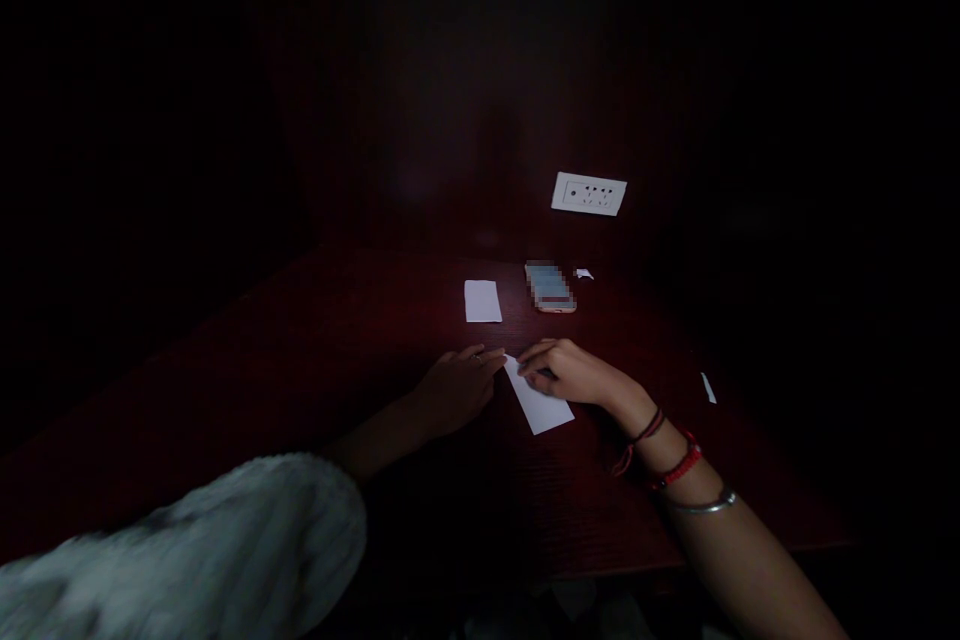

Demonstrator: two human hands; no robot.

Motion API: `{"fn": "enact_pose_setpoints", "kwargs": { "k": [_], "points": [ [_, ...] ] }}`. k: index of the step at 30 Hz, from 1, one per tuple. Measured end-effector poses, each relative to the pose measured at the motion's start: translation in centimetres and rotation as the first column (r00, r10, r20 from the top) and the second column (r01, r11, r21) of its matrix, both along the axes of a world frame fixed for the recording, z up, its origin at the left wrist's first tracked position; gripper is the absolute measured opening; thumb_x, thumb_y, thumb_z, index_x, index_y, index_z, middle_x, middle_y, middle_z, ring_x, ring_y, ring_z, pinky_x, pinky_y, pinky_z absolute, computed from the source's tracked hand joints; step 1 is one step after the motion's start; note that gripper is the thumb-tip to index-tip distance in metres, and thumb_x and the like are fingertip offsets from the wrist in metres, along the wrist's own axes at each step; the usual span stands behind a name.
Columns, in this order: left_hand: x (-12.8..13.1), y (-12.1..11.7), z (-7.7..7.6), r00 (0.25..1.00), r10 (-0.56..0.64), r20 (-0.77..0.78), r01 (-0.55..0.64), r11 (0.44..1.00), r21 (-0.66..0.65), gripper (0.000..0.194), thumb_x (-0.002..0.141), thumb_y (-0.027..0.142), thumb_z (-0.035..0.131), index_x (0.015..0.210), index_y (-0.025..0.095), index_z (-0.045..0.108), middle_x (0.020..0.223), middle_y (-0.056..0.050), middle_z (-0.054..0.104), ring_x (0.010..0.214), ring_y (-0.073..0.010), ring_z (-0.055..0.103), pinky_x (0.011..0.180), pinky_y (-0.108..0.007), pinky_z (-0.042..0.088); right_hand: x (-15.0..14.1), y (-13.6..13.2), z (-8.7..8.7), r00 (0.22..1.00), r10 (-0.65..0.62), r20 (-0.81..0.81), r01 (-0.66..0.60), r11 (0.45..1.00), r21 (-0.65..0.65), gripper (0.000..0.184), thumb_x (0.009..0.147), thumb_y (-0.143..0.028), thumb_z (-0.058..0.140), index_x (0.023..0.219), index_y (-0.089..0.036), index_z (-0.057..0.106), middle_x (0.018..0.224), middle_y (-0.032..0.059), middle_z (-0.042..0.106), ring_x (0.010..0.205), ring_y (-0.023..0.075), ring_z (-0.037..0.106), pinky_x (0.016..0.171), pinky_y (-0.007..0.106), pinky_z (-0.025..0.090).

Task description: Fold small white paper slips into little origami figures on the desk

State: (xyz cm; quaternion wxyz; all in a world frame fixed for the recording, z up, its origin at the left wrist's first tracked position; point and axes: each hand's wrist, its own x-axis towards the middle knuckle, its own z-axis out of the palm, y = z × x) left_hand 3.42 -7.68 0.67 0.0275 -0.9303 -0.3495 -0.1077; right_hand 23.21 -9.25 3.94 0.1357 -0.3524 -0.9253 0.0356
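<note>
A white sheet of paper [541,410] lies slanted on the dark red table, its narrow top end between my hands. My left hand [461,385] reaches in from the left with its fingers stretched out flat, the fingertips at the paper's upper left corner. A ring shows on one of its fingers. Over the upper right part of the sheet rests my right hand [566,370], fingers loosely bent and apart, pointing left. Its fingertips meet the paper near the top, and the hand covers the right edge there. Nothing is visibly gripped in either hand.
Behind my hands lie a smaller white piece of paper [482,301] and a phone [551,287] with a blurred screen. Paper scraps sit beyond the phone [584,274] and at the right [708,388]. A white socket panel [589,194] is on the back wall. The surroundings are very dark.
</note>
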Motion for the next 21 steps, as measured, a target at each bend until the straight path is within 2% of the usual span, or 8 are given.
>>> {"fn": "enact_pose_setpoints", "kwargs": {
  "k": [10,16,21],
  "points": [
    [0.16,-0.01,0.86,1.000,-0.009,-0.013,0.009,1.000,-0.027,0.038,0.080,0.020,0.031,0.118,0.022,0.034,0.123,-0.002,0.037,0.112,-0.0233,0.032,0.081,-0.039,0.034,0.29,0.15,-0.16,0.999,-0.016,-0.036,0.015,0.999,-0.039,0.022,0.072,-0.012,0.045,0.086,-0.013,0.062,0.095,0.0067,0.059,0.087,0.0139,0.053,0.079,0.025,0.040],
    [-0.47,0.16,0.96,0.994,-0.106,-0.001,0.106,0.994,0.003,0.037,0.082,0.022,0.030,0.119,0.024,0.033,0.124,0.000,0.036,0.113,-0.0217,0.030,0.085,-0.037,0.031,0.50,0.38,-0.59,0.997,-0.002,-0.072,-0.002,0.998,-0.057,0.023,0.072,-0.011,0.045,0.089,-0.014,0.059,0.090,0.0048,0.059,0.085,0.0128,0.053,0.079,0.024,0.038],
    [-0.54,0.21,0.86,0.993,-0.115,-0.011,0.115,0.993,0.008,0.037,0.083,0.025,0.029,0.119,0.024,0.032,0.125,-0.001,0.036,0.114,-0.0231,0.028,0.085,-0.039,0.030,0.74,0.97,-0.48,0.998,0.010,-0.063,-0.016,0.996,-0.083,0.018,0.070,-0.013,0.049,0.086,-0.013,0.058,0.083,0.0047,0.058,0.077,0.0123,0.052,0.072,0.023,0.039]
  ]
}}
